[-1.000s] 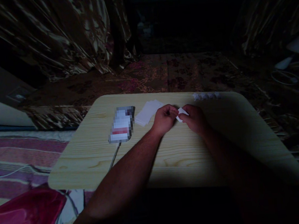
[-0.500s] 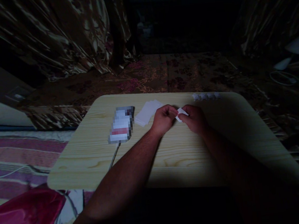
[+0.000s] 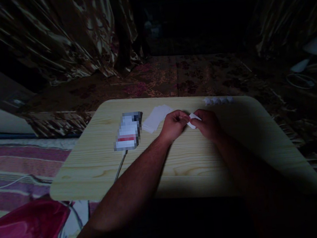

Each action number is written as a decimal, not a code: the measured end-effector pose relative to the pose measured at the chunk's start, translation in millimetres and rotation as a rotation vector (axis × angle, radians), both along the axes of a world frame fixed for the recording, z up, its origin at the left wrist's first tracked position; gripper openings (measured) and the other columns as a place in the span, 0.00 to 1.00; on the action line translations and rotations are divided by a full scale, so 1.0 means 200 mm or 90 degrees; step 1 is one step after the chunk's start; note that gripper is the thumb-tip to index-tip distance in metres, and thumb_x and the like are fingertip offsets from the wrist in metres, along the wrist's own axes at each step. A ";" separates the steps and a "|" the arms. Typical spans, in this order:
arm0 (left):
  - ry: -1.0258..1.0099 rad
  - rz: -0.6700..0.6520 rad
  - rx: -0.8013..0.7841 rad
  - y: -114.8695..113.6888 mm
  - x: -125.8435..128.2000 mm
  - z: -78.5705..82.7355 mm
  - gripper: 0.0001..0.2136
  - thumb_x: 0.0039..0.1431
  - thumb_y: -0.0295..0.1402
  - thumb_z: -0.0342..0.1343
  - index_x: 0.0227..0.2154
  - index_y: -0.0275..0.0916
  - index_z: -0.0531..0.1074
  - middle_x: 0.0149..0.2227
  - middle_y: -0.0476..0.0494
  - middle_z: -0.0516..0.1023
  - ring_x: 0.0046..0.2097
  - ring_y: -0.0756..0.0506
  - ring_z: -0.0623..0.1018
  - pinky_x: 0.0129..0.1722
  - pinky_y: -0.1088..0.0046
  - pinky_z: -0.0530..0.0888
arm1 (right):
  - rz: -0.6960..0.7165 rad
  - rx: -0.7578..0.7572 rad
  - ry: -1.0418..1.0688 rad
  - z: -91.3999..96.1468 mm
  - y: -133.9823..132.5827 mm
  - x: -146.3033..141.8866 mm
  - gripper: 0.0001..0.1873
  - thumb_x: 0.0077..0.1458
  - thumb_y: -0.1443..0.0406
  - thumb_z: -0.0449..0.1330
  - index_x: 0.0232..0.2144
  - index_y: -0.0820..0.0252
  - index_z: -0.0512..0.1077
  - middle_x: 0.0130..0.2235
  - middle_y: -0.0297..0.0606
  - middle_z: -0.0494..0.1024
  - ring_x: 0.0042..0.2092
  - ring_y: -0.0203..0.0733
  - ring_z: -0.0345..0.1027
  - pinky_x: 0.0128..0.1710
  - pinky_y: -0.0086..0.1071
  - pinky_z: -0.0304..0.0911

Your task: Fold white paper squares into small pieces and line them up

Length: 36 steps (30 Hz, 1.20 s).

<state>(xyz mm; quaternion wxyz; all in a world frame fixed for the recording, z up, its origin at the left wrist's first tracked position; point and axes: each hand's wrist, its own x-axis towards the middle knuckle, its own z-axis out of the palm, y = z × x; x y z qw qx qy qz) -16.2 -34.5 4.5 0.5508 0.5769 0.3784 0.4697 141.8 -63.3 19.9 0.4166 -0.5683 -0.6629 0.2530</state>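
Note:
Between my two hands is a small folded white paper [image 3: 193, 122], held above the wooden table. My left hand [image 3: 173, 125] pinches its left edge with thumb and fingertips. From the other side my right hand [image 3: 208, 124] grips it, thumb lying across the top. The fingers hide part of the paper, so its exact fold cannot be made out. Just beyond my left hand lies a stack of white paper sheets [image 3: 156, 118], slightly fanned. Several small folded white paper pieces [image 3: 219, 101] stand in a row near the table's far edge, beyond my right hand.
On the left of the table [image 3: 96, 170] rests a phone [image 3: 128, 131], its screen blurred, with a cable [image 3: 121, 166] running toward the near edge. A pink bag [image 3: 29, 232] lies at the lower left on striped bedding [image 3: 19, 162]. Patterned curtains hang behind.
The paper has turned slightly between my fingers and shows a narrower shape. My right thumb has shifted a little on it. The sheets and phone have stayed put.

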 end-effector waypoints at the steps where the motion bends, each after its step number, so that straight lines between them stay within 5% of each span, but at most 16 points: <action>1: -0.002 0.000 -0.004 0.00 0.00 0.00 0.07 0.46 0.35 0.63 0.25 0.36 0.73 0.21 0.50 0.71 0.25 0.52 0.66 0.27 0.75 0.63 | 0.002 -0.002 0.007 0.00 0.00 0.00 0.08 0.49 0.62 0.60 0.23 0.60 0.70 0.22 0.30 0.71 0.26 0.35 0.62 0.26 0.29 0.54; 25: -0.059 -0.018 -0.087 0.02 0.00 0.00 0.06 0.42 0.32 0.62 0.23 0.36 0.73 0.19 0.51 0.69 0.22 0.53 0.63 0.23 0.75 0.57 | 0.006 -0.040 0.030 -0.03 0.01 0.00 0.09 0.49 0.60 0.60 0.24 0.59 0.71 0.22 0.31 0.73 0.26 0.36 0.65 0.26 0.29 0.55; 36: -0.001 -0.008 -0.027 0.02 0.00 -0.01 0.09 0.48 0.37 0.62 0.26 0.36 0.73 0.20 0.52 0.69 0.23 0.53 0.64 0.26 0.75 0.61 | -0.043 -0.062 0.060 0.00 0.01 -0.01 0.10 0.49 0.59 0.60 0.26 0.60 0.73 0.20 0.32 0.73 0.24 0.38 0.67 0.24 0.29 0.57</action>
